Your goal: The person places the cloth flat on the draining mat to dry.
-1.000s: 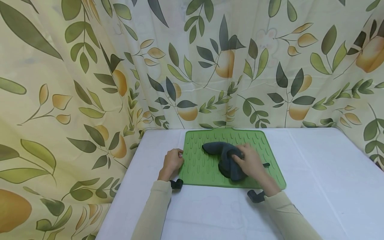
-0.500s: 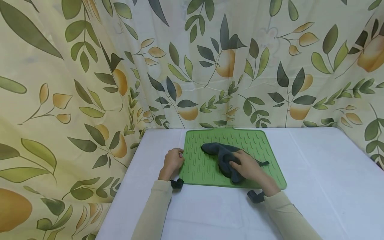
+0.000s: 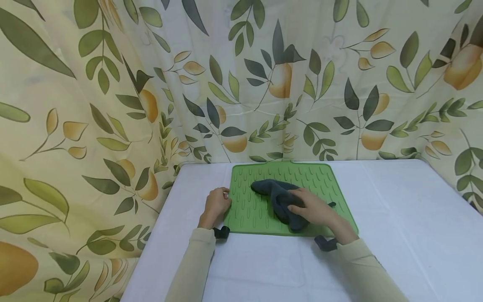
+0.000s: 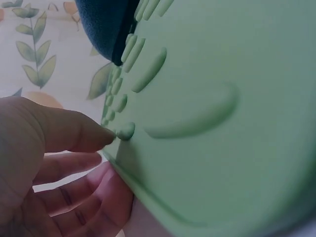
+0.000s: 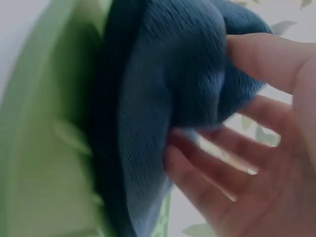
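Note:
A bunched dark blue-grey cloth (image 3: pixel 277 201) lies on a green ridged mat (image 3: pixel 245 216). My right hand (image 3: pixel 316 209) grips the cloth from the right, and a small dark tip (image 3: pixel 332 204) shows beyond the wrist. In the right wrist view the thumb and fingers press into the folds of the cloth (image 5: pixel 148 94). At the mat's left edge is my left hand (image 3: pixel 218 202). The left wrist view has the left hand (image 4: pixel 59 148) pinching that edge, thumb on the ridged side and the other fingers curled beneath.
The mat rests on a table with a white cover (image 3: pixel 264 268), near its back edge. Behind and to the left hangs a curtain (image 3: pixel 241 84) printed with leaves and fruit. Dark wrist mounts (image 3: pixel 222 232) sit at both wrists.
My right hand has shifted slightly down over the cloth, and the bunched folds have spread lower and flatter. The left hand has stayed at the mat's edge.

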Tool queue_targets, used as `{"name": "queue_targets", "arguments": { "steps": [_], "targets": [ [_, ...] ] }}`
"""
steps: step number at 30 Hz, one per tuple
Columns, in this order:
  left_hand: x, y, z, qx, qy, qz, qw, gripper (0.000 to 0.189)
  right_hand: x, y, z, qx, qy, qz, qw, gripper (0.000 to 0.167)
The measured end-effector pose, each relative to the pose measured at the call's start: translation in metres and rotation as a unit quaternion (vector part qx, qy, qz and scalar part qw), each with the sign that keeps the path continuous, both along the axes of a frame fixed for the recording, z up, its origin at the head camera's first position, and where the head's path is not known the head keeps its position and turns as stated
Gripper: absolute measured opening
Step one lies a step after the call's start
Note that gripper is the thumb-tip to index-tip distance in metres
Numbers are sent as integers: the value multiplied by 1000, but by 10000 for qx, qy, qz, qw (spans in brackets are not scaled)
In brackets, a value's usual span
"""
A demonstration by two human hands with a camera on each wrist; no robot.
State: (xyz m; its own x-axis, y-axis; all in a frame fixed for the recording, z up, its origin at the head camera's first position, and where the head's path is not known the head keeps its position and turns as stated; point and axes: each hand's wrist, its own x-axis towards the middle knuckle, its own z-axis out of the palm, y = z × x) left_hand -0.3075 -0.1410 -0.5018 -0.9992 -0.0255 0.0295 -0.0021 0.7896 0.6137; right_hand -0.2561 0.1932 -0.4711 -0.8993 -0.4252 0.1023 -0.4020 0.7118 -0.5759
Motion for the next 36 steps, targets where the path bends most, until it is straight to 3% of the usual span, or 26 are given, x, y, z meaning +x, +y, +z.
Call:
{"name": "queue_targets", "arguments": {
  "steps": [6, 11, 15, 23, 27, 30, 36],
  "targets": [
    [0, 4, -1, 135, 205, -69, 9997, 38, -6, 24, 12, -652, 197, -430, 9967, 32],
    [-3, 14, 4, 342, 506, -284, 9977, 29, -9, 47, 14, -107, -43, -896, 9959, 31],
    [-6, 24, 6, 454, 701, -485, 9953, 25, -10, 58, 10, 329, -384, -1010, 9936, 33],
    [-14, 45, 8, -57, 836, -590, 9947, 24, -13, 64, -4, 916, -427, -1022, 9896, 30],
    [-25, 57, 13, -115, 787, -520, 9955, 26, -15, 64, -9, 1066, -334, -1111, 9875, 29],
    [-33, 65, 12, -156, 544, -481, 9972, 26, -16, 65, -12, 1102, -428, -1215, 9855, 33],
    [-40, 80, 10, -797, 64, -613, 9949, 39, -17, 65, -14, 1052, -694, -1369, 9825, 37]
  ]
}}
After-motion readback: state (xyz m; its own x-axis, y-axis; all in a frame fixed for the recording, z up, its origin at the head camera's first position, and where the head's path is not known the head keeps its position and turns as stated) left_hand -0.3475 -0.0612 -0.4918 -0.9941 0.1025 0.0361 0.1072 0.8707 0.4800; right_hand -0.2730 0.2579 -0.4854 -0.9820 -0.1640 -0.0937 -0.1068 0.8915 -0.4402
